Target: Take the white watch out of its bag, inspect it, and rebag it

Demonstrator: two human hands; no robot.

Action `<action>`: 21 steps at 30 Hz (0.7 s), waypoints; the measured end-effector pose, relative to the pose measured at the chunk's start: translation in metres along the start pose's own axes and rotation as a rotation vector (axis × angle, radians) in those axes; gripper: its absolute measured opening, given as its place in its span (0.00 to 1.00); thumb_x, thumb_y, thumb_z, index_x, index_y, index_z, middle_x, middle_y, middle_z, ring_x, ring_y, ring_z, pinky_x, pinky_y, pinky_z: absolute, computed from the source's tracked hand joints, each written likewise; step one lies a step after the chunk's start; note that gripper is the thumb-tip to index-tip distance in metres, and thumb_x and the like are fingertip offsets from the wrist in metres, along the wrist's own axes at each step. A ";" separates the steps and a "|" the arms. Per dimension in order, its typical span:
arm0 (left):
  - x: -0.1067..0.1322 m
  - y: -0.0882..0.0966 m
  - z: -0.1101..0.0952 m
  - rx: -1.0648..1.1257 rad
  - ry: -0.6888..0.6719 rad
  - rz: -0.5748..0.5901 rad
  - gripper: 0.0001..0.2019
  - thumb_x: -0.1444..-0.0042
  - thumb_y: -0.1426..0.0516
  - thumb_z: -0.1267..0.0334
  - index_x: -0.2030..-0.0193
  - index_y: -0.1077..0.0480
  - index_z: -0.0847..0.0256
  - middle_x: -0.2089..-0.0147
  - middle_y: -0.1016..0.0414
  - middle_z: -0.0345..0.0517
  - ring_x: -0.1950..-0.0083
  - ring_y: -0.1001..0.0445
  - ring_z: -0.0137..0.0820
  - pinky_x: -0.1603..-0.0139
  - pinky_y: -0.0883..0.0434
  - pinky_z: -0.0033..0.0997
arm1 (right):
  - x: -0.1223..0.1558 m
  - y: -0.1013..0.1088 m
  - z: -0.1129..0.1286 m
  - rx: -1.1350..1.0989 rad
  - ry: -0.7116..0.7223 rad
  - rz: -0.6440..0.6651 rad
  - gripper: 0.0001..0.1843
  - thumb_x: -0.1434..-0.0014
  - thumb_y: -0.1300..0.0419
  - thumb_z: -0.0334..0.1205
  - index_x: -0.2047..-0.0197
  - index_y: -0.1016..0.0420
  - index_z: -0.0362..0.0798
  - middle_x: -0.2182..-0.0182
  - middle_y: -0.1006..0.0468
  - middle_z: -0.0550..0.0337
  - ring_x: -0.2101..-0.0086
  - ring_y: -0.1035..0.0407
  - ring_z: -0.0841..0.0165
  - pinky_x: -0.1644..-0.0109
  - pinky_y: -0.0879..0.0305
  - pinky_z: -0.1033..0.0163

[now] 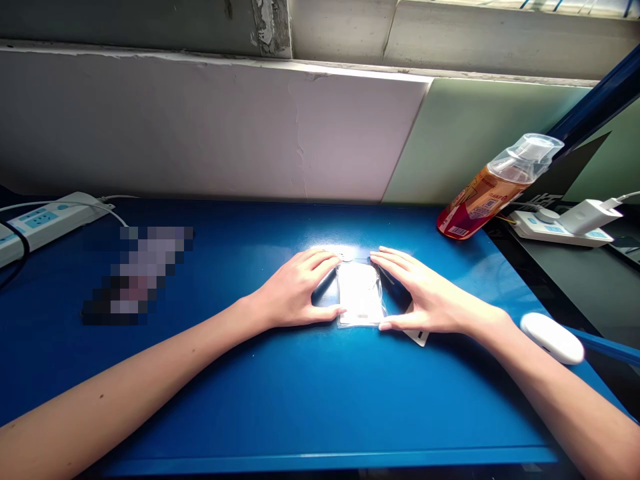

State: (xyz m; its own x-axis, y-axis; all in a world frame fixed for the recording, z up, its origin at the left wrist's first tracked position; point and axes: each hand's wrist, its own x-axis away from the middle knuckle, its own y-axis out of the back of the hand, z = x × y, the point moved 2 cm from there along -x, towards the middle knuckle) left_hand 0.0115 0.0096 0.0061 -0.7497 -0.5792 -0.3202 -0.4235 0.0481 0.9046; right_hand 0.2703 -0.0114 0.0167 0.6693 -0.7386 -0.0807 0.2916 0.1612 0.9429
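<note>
A small clear plastic sleeve with a bright white insert [359, 293] lies flat on the blue table [320, 400]; glare washes out its print. At its left edge rests my left hand [297, 290], thumb on the lower corner and fingertips near the upper corner. My right hand [430, 293] frames the other side, its thumb by the lower right corner and its fingers stretched toward the top. Both hands are open, with thumb and fingers apart. Partly hidden under my right hand is a white card-like piece with a dark slot [419, 336].
A bottle of reddish liquid [483, 200] leans at the back right. Power strips lie at the left [55, 220] and right [543, 228], with cables. A white rounded case [552, 338] sits by my right forearm. A pixelated object [140, 277] lies left. A wall [225, 133] bounds the back.
</note>
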 end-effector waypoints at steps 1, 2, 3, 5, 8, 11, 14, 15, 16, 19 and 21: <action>0.000 0.000 0.000 0.002 0.005 -0.001 0.37 0.43 0.39 0.43 0.35 0.36 0.69 0.36 0.32 0.66 0.34 0.34 0.54 0.35 0.34 0.54 | 0.000 0.000 0.000 -0.007 -0.010 0.005 0.59 0.49 0.35 0.68 0.28 0.47 0.36 0.31 0.43 0.31 0.31 0.50 0.42 0.32 0.42 0.37; 0.000 0.001 0.000 0.004 0.007 -0.001 0.38 0.44 0.39 0.43 0.35 0.36 0.69 0.35 0.33 0.67 0.34 0.34 0.54 0.35 0.34 0.54 | 0.000 0.000 0.000 -0.012 -0.021 0.008 0.59 0.49 0.35 0.68 0.28 0.48 0.36 0.31 0.43 0.30 0.31 0.50 0.42 0.32 0.42 0.36; 0.000 0.001 0.000 0.009 0.007 0.000 0.39 0.44 0.39 0.42 0.34 0.37 0.69 0.34 0.34 0.67 0.34 0.35 0.54 0.35 0.34 0.54 | 0.000 -0.001 0.000 -0.016 -0.031 0.009 0.60 0.49 0.35 0.68 0.28 0.48 0.37 0.31 0.44 0.30 0.31 0.50 0.42 0.33 0.42 0.36; 0.001 0.002 0.000 0.022 -0.002 0.004 0.42 0.46 0.38 0.40 0.33 0.39 0.68 0.33 0.36 0.68 0.33 0.36 0.56 0.35 0.34 0.55 | 0.000 -0.002 0.001 -0.021 -0.049 0.010 0.60 0.50 0.35 0.68 0.27 0.48 0.38 0.31 0.44 0.30 0.31 0.50 0.41 0.33 0.41 0.35; 0.001 0.002 0.000 0.035 -0.012 0.020 0.47 0.50 0.37 0.36 0.32 0.40 0.68 0.34 0.35 0.68 0.33 0.36 0.57 0.34 0.36 0.57 | -0.001 -0.003 0.002 -0.017 -0.064 0.012 0.59 0.50 0.34 0.67 0.28 0.48 0.38 0.31 0.44 0.30 0.31 0.50 0.41 0.33 0.41 0.36; 0.001 0.001 0.001 0.031 -0.005 0.043 0.48 0.50 0.37 0.35 0.32 0.40 0.69 0.33 0.36 0.69 0.33 0.36 0.57 0.34 0.36 0.57 | -0.001 -0.005 0.001 -0.012 -0.069 0.008 0.59 0.50 0.34 0.68 0.28 0.47 0.37 0.31 0.44 0.29 0.31 0.51 0.42 0.32 0.42 0.37; 0.001 0.001 0.001 0.030 0.001 0.052 0.48 0.50 0.37 0.35 0.31 0.41 0.69 0.33 0.36 0.69 0.33 0.37 0.56 0.34 0.36 0.56 | -0.001 -0.005 0.001 -0.015 -0.072 0.005 0.58 0.49 0.36 0.69 0.29 0.46 0.37 0.31 0.44 0.30 0.31 0.51 0.42 0.31 0.43 0.37; 0.001 0.000 0.001 0.028 0.001 0.053 0.48 0.50 0.37 0.35 0.31 0.41 0.69 0.33 0.36 0.69 0.33 0.37 0.56 0.34 0.36 0.56 | -0.001 -0.005 0.000 -0.017 -0.071 0.006 0.58 0.49 0.36 0.69 0.29 0.47 0.38 0.31 0.44 0.30 0.31 0.51 0.42 0.31 0.43 0.37; 0.001 0.000 0.001 0.027 0.000 0.055 0.49 0.50 0.37 0.36 0.32 0.40 0.70 0.32 0.37 0.69 0.32 0.37 0.56 0.34 0.36 0.56 | -0.001 -0.005 0.000 -0.019 -0.071 0.005 0.58 0.49 0.36 0.69 0.29 0.47 0.38 0.31 0.44 0.31 0.31 0.51 0.43 0.31 0.43 0.37; 0.001 0.001 0.001 0.028 0.001 0.055 0.49 0.51 0.37 0.36 0.32 0.40 0.73 0.33 0.37 0.71 0.32 0.37 0.57 0.33 0.36 0.55 | 0.000 -0.005 0.000 -0.026 -0.071 -0.005 0.58 0.49 0.35 0.69 0.28 0.48 0.39 0.30 0.44 0.31 0.31 0.51 0.42 0.32 0.43 0.36; 0.001 0.001 0.001 0.032 0.009 0.058 0.49 0.51 0.36 0.36 0.32 0.39 0.73 0.33 0.36 0.71 0.33 0.37 0.57 0.34 0.36 0.56 | 0.000 -0.004 0.000 -0.033 -0.067 -0.017 0.58 0.50 0.34 0.68 0.28 0.48 0.41 0.30 0.45 0.32 0.31 0.51 0.42 0.32 0.42 0.35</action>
State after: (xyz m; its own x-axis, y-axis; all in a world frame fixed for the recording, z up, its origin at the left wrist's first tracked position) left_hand 0.0101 0.0101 0.0063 -0.7687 -0.5823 -0.2648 -0.3959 0.1079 0.9119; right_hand 0.2696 -0.0121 0.0125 0.6168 -0.7836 -0.0738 0.3261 0.1690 0.9301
